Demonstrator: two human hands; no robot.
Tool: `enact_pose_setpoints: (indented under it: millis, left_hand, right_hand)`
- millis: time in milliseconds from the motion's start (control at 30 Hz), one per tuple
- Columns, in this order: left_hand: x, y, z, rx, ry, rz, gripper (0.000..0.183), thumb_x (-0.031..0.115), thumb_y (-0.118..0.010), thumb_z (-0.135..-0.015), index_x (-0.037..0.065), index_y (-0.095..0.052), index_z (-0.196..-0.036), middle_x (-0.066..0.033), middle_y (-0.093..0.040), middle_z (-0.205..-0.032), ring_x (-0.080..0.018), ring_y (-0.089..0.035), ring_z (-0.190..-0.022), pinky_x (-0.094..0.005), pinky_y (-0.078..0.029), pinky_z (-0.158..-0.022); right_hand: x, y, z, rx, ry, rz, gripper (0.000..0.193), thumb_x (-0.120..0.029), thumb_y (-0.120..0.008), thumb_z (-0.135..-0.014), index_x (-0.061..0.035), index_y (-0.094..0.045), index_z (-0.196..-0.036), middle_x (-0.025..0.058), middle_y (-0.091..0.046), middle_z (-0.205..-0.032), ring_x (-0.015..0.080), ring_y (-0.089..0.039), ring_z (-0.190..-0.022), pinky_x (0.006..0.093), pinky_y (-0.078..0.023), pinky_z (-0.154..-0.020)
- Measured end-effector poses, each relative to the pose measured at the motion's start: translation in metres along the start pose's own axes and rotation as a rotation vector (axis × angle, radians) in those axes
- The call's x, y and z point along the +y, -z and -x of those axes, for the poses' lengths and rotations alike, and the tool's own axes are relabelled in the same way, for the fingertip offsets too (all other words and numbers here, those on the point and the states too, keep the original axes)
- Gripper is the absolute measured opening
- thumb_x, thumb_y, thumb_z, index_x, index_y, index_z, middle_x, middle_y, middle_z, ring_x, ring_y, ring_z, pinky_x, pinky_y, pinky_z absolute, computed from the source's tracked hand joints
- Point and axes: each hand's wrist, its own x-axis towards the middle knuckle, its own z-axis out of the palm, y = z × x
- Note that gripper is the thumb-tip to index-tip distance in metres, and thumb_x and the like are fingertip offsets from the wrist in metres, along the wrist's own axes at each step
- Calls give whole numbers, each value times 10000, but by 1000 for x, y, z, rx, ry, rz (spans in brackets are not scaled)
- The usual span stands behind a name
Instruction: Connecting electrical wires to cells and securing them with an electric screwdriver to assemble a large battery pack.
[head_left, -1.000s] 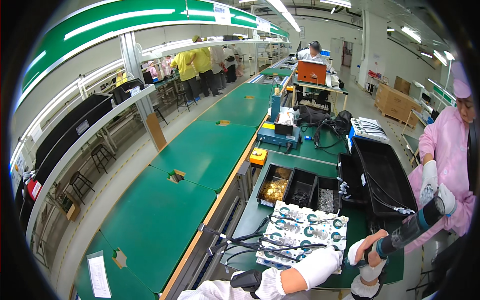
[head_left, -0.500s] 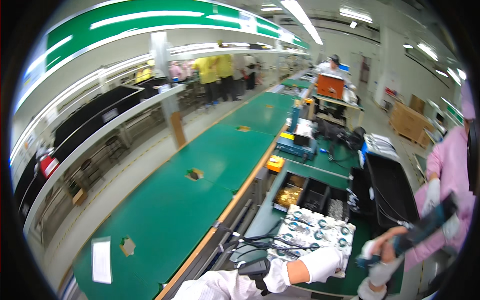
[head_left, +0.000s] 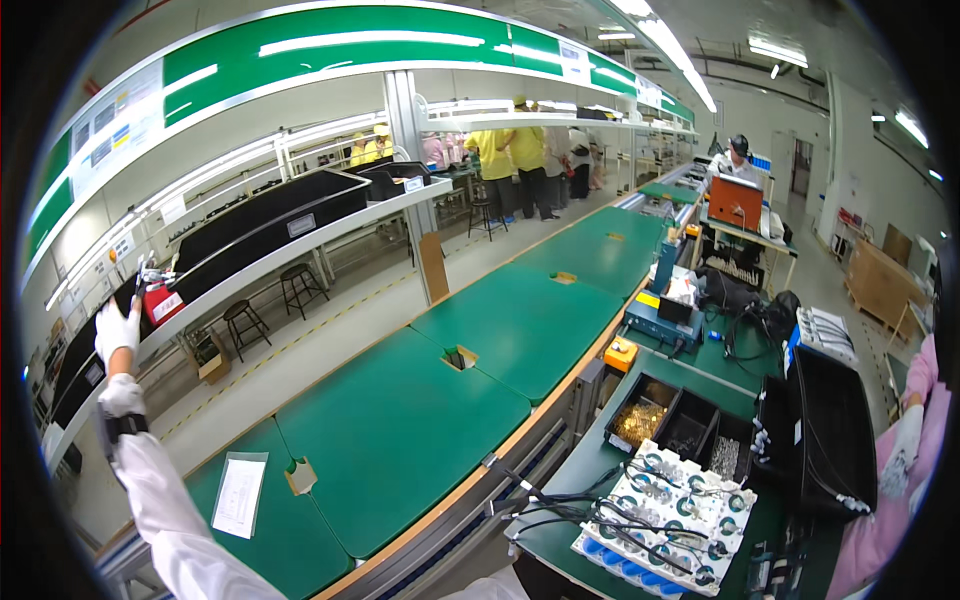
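Observation:
My left hand (head_left: pixel 117 335), in a white glove, reaches up at the far left to the long raised shelf (head_left: pixel 400 200). Its fingers look stretched out and hold nothing that I can make out. Right beside them stands a red container (head_left: pixel 160 303) with small metal tools or parts sticking up from it. My right hand is outside the picture. On the bench at the lower right lies a white block (head_left: pixel 690 505) with rows of round green-ringed sockets, blue cylinders along its near side and black cables running over it. A dark tool-like object (head_left: pixel 775 568) lies beside it, partly cut off.
Black bins (head_left: pixel 690 420) of brass and silver small parts stand behind the block. A large black tray (head_left: pixel 825 430) is at the right, near a co-worker's pink sleeve (head_left: pixel 920 370). The green line table (head_left: pixel 430 440) carries a paper sheet (head_left: pixel 240 493).
My left hand has gone from over the white block to the shelf at the far left. My right hand, which held a dark power tool, has left the picture. The view has turned left.

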Motion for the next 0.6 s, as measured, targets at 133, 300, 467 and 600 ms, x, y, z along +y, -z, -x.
enact_pose_setpoints:
  millis: [133, 300, 467, 600]
  left_hand:
    - [-7, -21, -13, -285, -322, 181, 623, 571, -625, -929, 75, -651, -1304, -257, -709, -1101, -448, -662, -1061, -476, -522, -910]
    - [7, -57, -10, -224, -360, 348, 460, 401, -562, -1019, 40, -653, -1289, -265, -694, -1127, -442, -660, -1055, -474, -525, -900]
    - [-32, -58, -45, 215, -303, 304, 355, 342, -538, -1039, 42, -711, -1117, -221, -689, -1058, -422, -651, -992, -484, -510, -857]
    - [-10, -50, -29, 232, -123, 530, 374, 391, -538, -1046, 95, -686, -1219, -199, -685, -1130, -388, -655, -1032, -457, -507, -872]
  right_hand:
    - [-5, -33, -21, 154, 149, 26, 516, -552, -778, -769, -74, -729, -958, 238, -720, -1026, 406, -699, -944, 483, -570, -830]
    - [-61, 19, -3, 253, 107, 42, 486, -378, -712, -896, -61, -640, -1257, 217, -662, -1197, 367, -627, -1091, 477, -511, -923]
    - [-76, -17, -47, 406, 359, -868, 306, -90, -790, -835, -17, -643, -1094, 91, -604, -932, 167, -618, -761, 291, -495, -669]
    - [-112, -7, -60, 416, 389, -811, 205, -59, -824, -797, 21, -685, -925, 67, -589, -707, 137, -574, -585, 292, -472, -562]
